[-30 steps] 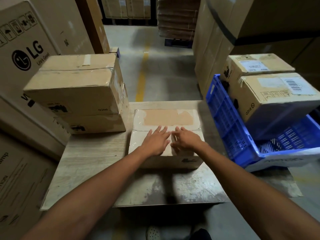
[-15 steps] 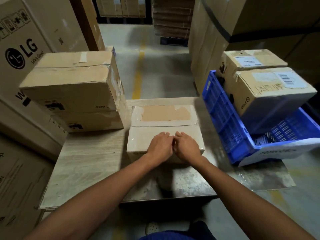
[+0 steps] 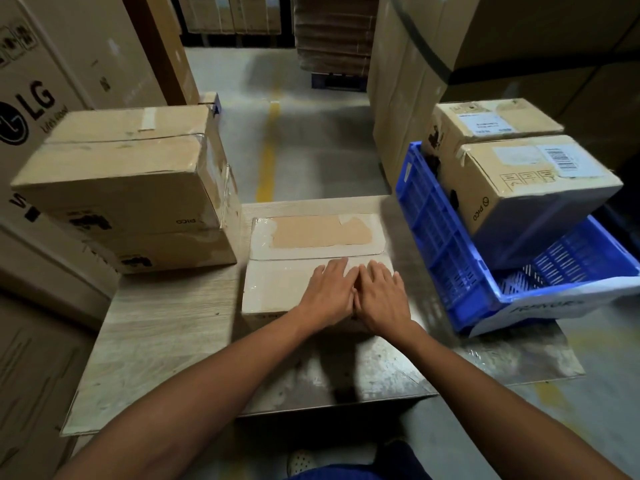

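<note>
Pressing flat: left hand (image 3: 330, 294) and right hand (image 3: 381, 296), fingers straight, on box (image 3: 277, 289) | box long axis left-right, frame centre

Dim warehouse light; arms cast soft shadows on the surface (image 3: 162, 327); wide-angle bending and blur at frame edges.

A warehouse: tall stacked cartons (image 3: 433, 46) line a concrete aisle; a yellow floor line (image 3: 268, 150); a blue crate (image 3: 436, 230).

both hands (image 3: 360, 295) flat — taped carton (image 3: 313, 258), table (image 3: 166, 327)
</note>
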{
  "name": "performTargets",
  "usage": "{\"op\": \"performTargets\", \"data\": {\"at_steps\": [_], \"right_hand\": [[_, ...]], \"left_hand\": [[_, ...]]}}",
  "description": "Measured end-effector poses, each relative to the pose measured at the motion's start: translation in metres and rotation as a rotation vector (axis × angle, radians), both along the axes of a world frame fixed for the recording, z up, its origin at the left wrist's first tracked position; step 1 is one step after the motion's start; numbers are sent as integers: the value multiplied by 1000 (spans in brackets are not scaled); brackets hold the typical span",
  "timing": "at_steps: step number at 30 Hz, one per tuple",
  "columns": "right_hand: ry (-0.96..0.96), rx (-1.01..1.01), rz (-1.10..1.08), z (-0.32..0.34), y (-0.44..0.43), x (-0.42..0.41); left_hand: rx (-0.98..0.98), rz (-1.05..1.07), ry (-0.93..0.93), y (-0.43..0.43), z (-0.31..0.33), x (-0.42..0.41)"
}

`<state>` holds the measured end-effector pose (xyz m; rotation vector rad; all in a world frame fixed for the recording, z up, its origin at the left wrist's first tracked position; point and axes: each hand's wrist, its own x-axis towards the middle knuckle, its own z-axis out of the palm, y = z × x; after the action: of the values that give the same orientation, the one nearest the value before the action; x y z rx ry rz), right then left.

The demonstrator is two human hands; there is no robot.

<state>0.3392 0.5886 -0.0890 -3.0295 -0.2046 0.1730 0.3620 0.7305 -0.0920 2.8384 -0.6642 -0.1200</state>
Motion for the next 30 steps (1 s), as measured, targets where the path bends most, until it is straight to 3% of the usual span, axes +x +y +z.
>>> {"op": "performTargets", "data": {"at_steps": [5,11,17,25,27,30], "right_hand": [[112,-16,105,1,-7,30],[-8,-3,126,10,-14,51],[132,26,117,3,-17,69],[116,90,102,-8,-19,66],[68,144,16,-7,-18,62],[112,315,-217,-4,-17,58]], "left_hand": [[6,73,79,-2,-3,22],[43,111,-1,-4,7,40],[-45,181,12,-6,-6,46],[5,127,76,8,-2,47],[21,230,96,19,-2,44],[65,591,46,49,-5,41]]}}
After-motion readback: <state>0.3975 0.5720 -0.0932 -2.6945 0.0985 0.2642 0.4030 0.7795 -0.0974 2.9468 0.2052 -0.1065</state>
